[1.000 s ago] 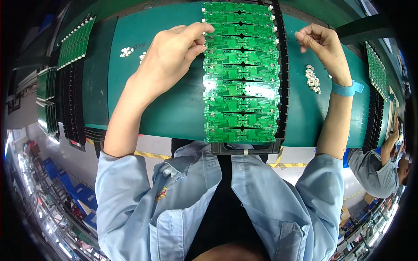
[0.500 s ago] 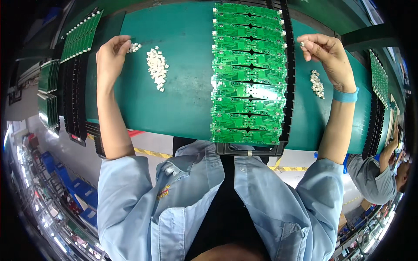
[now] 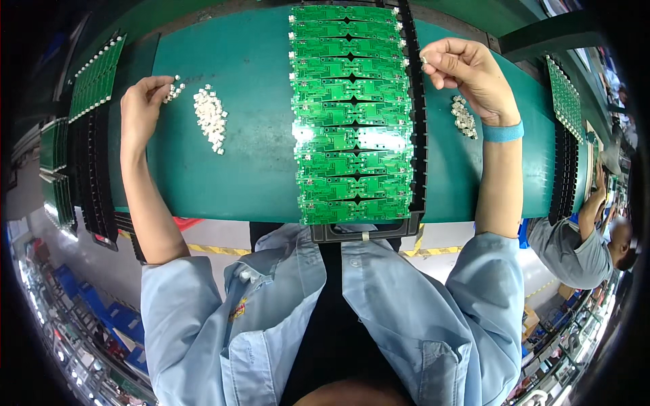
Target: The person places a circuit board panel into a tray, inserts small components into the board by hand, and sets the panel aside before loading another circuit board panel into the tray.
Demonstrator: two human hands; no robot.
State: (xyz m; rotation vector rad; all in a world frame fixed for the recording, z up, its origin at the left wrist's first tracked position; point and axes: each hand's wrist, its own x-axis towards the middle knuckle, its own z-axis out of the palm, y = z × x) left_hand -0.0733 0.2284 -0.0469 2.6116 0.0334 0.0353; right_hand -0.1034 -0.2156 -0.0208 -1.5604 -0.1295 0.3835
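Left hand (image 3: 142, 108) has moved from the central circuit boards (image 3: 338, 114) to a small white pile (image 3: 173, 92) – fingertips nearly together, hold unclear – leaving the left edge unattended. Right hand (image 3: 477, 78) pinches a white connector (image 3: 424, 59) beside the right edge.

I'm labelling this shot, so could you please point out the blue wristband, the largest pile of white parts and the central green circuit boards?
Blue wristband (image 3: 503, 132): head view, middle of the band.
Largest pile of white parts (image 3: 210, 118): head view, heap's middle.
Central green circuit boards (image 3: 330, 114): head view, one board's surface.
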